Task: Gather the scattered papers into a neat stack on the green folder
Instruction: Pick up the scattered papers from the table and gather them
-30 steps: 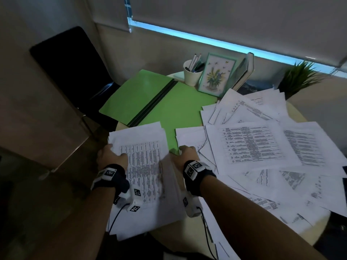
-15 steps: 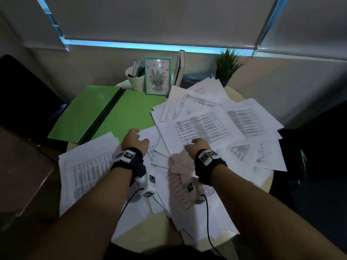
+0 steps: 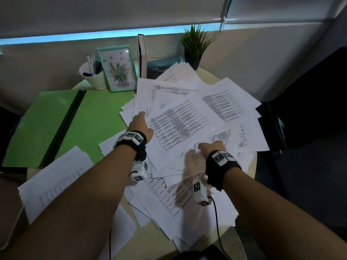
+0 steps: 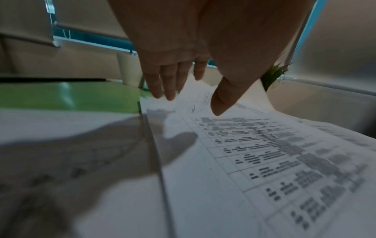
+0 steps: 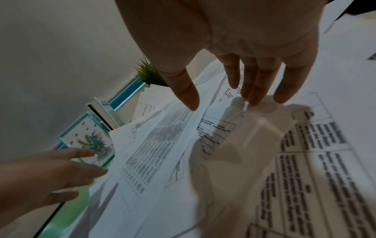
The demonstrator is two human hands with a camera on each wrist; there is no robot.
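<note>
An open green folder [image 3: 93, 117] lies at the left of the round table [image 3: 252, 166]. Printed white papers [image 3: 180, 124] lie scattered in overlapping layers across the table's middle and right. A separate bundle of sheets [image 3: 54, 182] lies at the near left, partly over the edge. My left hand [image 3: 139, 124] hovers with straight fingers [image 4: 162, 85] over the left edge of the scattered pile, holding nothing. My right hand [image 3: 212, 147] is over the pile's right part, its straight fingertips [image 5: 254, 90] close to or touching a sheet [image 5: 305, 145].
At the back stand a white pen cup [image 3: 93, 76], a framed flower picture [image 3: 117, 69], an upright book [image 3: 142, 55] and a small potted plant [image 3: 196, 45]. A wall runs behind the table. Papers hang over the near edge.
Both hands left the bundle at the near left and moved right and forward over the scattered pile. The head view swung to the right.
</note>
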